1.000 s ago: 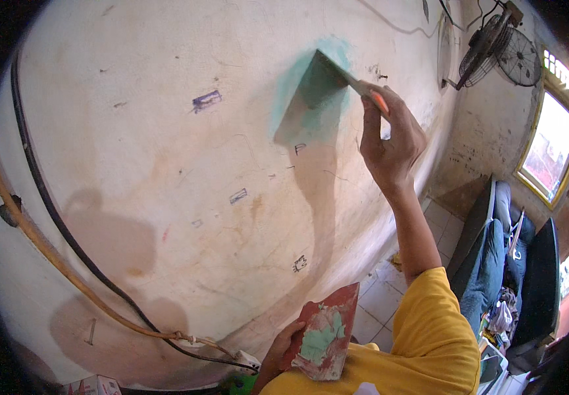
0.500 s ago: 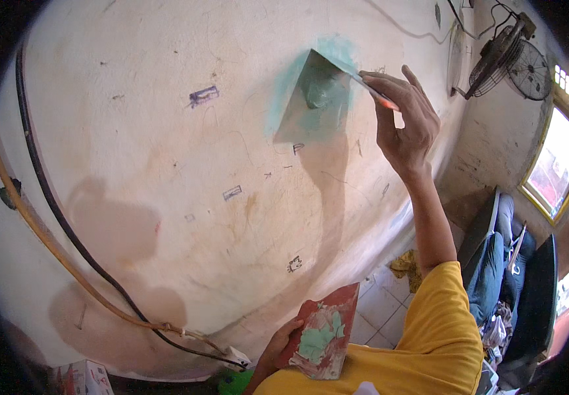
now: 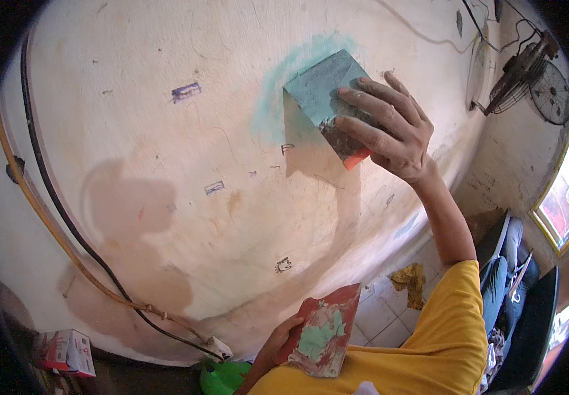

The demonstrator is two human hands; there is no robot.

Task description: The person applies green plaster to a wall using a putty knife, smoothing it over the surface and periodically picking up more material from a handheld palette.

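Green-smeared and orange-ended, the scraper [image 3: 320,85] slants against the wall [image 3: 218,145], clamped in the raised right grip [image 3: 396,128], fingers [image 3: 380,108] splayed across it; low down, the left grip [image 3: 282,337] clasps a red board [image 3: 346,299] daubed green.

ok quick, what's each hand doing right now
Left hand: closed on the edge of the red board, which carries green paste.
Right hand: holding the flat scraper, fingers spread over it.

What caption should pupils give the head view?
Right hand holding a broad putty knife at a green wall patch; left hand, a red board with green paste.
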